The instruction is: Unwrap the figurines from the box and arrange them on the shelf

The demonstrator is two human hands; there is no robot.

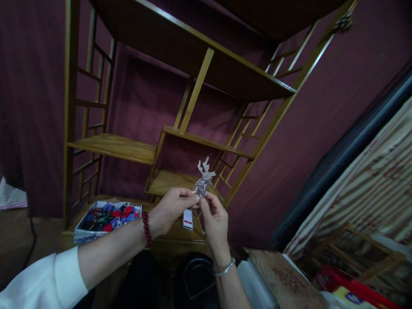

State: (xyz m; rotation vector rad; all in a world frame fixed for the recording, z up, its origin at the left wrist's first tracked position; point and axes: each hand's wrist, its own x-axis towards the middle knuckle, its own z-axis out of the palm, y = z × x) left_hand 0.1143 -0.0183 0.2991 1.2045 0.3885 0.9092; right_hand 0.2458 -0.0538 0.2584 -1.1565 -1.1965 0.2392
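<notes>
A small clear figurine with antler-like branches is held upright between my two hands, in front of the shelf unit. My left hand, with a dark red bead bracelet at the wrist, pinches its lower left side between thumb and fingers. On the other side, my right hand grips the base the same way; a silver bangle circles that wrist. The fingertips cover the bottom of the figurine. Just below the hands, a phone with a lit screen lies on the lowest wooden board.
A wooden shelf unit with stepped boards stands against a dark red wall. At lower left, an open box holds several red, blue and dark items. Flat boards and a red container are at lower right, near a striped cloth.
</notes>
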